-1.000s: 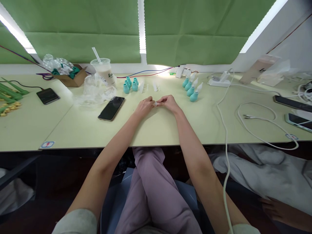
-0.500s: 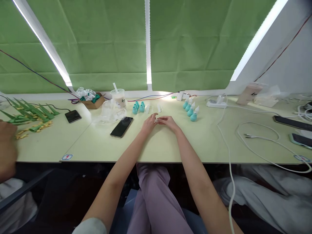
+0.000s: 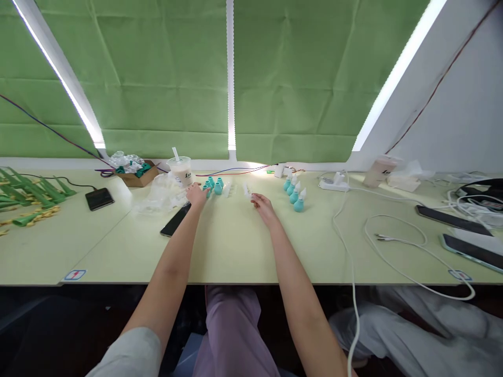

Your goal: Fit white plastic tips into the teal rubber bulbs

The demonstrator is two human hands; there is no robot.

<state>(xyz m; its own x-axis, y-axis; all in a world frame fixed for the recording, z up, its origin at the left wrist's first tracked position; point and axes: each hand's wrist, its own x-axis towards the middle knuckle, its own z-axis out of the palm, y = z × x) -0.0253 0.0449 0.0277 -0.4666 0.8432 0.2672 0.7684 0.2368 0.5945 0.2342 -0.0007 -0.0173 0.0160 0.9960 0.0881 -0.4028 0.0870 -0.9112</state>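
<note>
My left hand (image 3: 196, 196) reaches to a small cluster of teal rubber bulbs (image 3: 218, 189) with open necks. Its fingers close on the nearest bulb at the cluster's left side, partly covering it. My right hand (image 3: 263, 206) is held above the table in a pinch, with a small whitish nozzle tip at its fingertips. Loose translucent nozzle tips (image 3: 228, 190) lie between the two hands, and more white tips (image 3: 246, 189) lie just beyond my right fingers. Right of that hand, several teal bulbs fitted with white tips (image 3: 298, 205) stand in a slanting row.
A black phone (image 3: 173, 224) lies under my left forearm. Behind it are a plastic bag (image 3: 157, 196), a drink cup (image 3: 181, 172) and a cardboard box (image 3: 137, 179). White cables (image 3: 346, 243) and a power strip (image 3: 334, 183) lie to the right. Green plastic pieces (image 3: 43, 191) are at far left.
My hands were together at the middle and have parted. The left has moved left to the teal bulbs; the right stays near the middle. The view has shifted, and another person's hand at left is gone.
</note>
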